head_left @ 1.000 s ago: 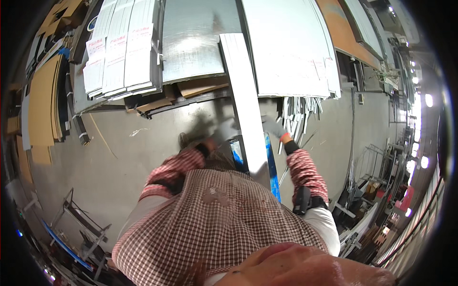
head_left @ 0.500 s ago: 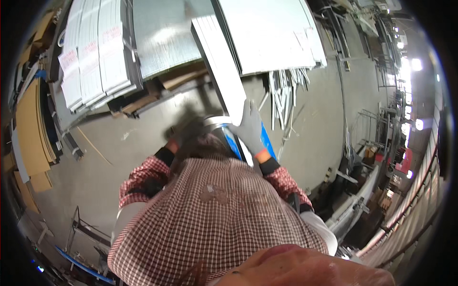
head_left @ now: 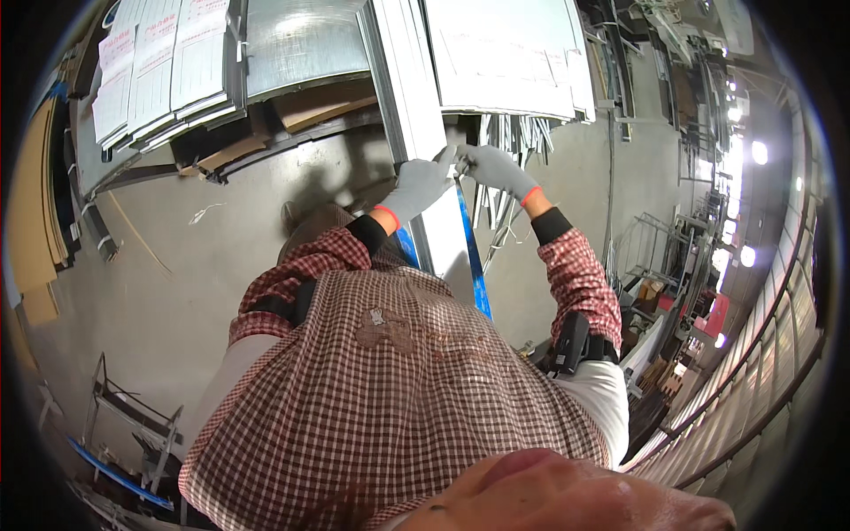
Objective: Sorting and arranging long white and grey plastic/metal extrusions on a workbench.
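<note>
The grey-gloved, red-cuffed left hand [head_left: 421,188] lay across the long, narrow stack of white panels [head_left: 416,88], its fingers pointing toward the stack's right edge. The grey-gloved, red-cuffed right hand [head_left: 499,170] met it there, fingers curled inward. Whether either grip was pinching something small could not be told. The stack ran from between the grey metal tabletop [head_left: 305,49] and the broad white sheets [head_left: 505,66] toward the brown-and-white checked apron [head_left: 390,389], long blue strips [head_left: 475,257] showing along both sides. Thin white strips [head_left: 529,133] showed near the right hand.
</note>
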### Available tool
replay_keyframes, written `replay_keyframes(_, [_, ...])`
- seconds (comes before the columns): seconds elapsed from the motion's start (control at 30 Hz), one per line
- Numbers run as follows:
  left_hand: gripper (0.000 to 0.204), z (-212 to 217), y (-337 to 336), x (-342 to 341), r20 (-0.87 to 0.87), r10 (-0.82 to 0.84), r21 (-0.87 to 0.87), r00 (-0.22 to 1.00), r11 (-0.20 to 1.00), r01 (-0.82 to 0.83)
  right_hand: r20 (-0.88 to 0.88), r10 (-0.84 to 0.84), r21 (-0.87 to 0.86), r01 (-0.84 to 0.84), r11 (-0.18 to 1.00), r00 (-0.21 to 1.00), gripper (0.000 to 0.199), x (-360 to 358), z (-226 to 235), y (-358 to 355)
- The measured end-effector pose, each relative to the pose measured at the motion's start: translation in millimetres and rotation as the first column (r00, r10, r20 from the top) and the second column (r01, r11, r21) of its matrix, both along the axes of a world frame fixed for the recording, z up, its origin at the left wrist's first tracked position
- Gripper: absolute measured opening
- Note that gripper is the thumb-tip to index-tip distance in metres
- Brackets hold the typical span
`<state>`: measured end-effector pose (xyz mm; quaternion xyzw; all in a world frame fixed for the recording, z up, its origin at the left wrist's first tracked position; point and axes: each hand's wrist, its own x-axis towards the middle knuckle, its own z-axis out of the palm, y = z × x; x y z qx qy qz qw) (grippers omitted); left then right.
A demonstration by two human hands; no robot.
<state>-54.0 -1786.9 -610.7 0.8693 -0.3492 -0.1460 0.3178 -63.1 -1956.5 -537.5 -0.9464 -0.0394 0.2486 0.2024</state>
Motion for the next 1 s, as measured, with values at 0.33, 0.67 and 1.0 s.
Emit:
replay_keyframes(0.33, [0.057,30.9,13.3,52.6,-0.267,0.342,-0.282,0.901,0.866,-0.413,0.403,-0.124,-0.145,0.197,0.970,0.907,0.018,2.7,-54.0,-42.7])
replay_keyframes(0.67, [0.117,-25.5,10.7,-24.9,-0.698,0.117,-0.052,0.707,0.976,-0.213,0.326,-0.018,-0.158,0.074,0.985,0.945,0.021,-52.7,-65.7,-16.5])
replay_keyframes(1.0, [0.070,98.2,89.3,-40.4,-0.667,-0.229,-0.495,0.709,0.847,-0.192,-0.223,0.464,0.247,-0.411,0.878,0.857,0.042,-45.9,101.8,86.1])
